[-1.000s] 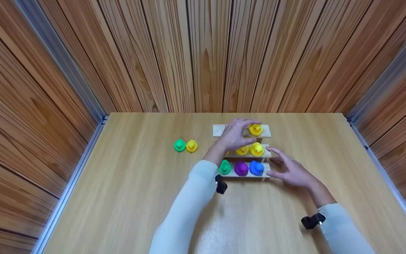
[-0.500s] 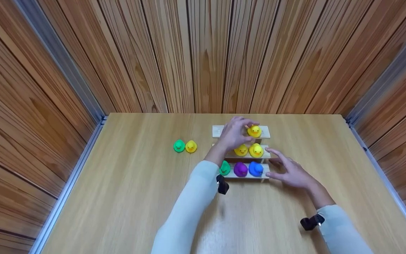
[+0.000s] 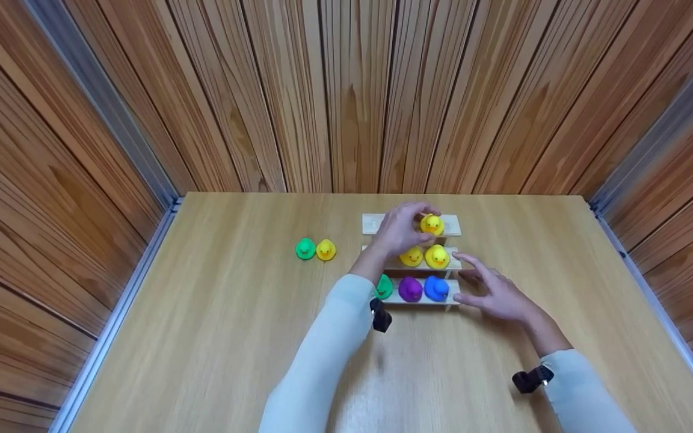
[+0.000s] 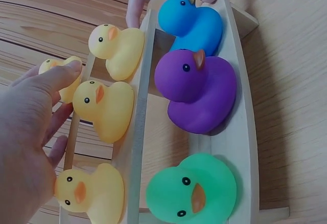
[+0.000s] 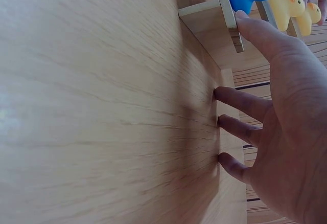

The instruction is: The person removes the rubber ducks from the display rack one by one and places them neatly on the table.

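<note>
A three-tier wooden stand [image 3: 373,224] holds rubber ducks. My left hand [image 3: 399,232] pinches a yellow rubber duck [image 3: 432,225] at the right part of the top shelf; its thumb [image 4: 66,73] lies across the duck in the left wrist view. Three yellow ducks sit on the middle shelf, the leftmost yellow duck [image 4: 92,196] being hidden behind my arm in the head view. Green [image 3: 384,287], purple [image 3: 410,290] and blue ducks [image 3: 437,288] line the bottom shelf. At the stand's right end, my right hand [image 3: 497,293] touches the bottom shelf with its thumb, fingers spread, several fingertips on the table.
Left of the stand, a green duck [image 3: 305,248] and a yellow duck [image 3: 326,249] stand side by side on the wooden table [image 3: 232,337]. Wood-panelled walls [image 3: 352,96] rise behind and at both sides.
My left fingers have closed in around the top-shelf yellow duck, which has shifted slightly left. The right hand stays in place by the stand.
</note>
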Demonstrator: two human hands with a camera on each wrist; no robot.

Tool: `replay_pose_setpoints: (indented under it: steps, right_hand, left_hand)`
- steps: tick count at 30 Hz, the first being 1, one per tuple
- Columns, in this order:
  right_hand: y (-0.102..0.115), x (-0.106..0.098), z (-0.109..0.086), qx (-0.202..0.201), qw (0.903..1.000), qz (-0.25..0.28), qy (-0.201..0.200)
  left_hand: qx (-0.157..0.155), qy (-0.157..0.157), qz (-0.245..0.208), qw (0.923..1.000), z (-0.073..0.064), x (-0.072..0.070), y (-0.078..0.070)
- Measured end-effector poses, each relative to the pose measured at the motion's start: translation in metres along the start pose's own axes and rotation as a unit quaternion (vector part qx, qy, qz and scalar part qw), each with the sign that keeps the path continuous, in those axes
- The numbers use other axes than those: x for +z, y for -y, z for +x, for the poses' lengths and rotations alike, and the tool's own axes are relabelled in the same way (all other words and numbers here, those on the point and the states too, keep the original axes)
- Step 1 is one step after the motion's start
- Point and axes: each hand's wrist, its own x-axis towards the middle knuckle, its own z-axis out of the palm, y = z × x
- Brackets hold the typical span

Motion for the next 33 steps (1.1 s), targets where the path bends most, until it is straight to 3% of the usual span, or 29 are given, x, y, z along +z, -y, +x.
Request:
replay_pose_setpoints:
  steps: [7,16,20,33]
  right_hand:
    - [0.0,0.001,0.001,-0.001,1.0,0.002,0.0]
    - [0.0,0.001,0.0,0.002,1.0,-0.003,-0.001]
    - [-0.001,0.001,0.001,-0.005,1.0,-0.003,-0.002]
    - [-0.001,0.002,0.003,-0.019,0.9998,0.01,-0.001]
  left_hand:
    - [0.003,-0.001,-0.049,0.9988,-0.001,-0.002,0.003]
    - [-0.038,-0.024,-0.107,0.9933,-0.001,-0.004,0.004]
    - [-0.043,-0.022,-0.116,0.9921,0.0,-0.007,0.003]
    - [-0.021,-0.049,-0.121,0.9912,-0.004,-0.023,0.011]
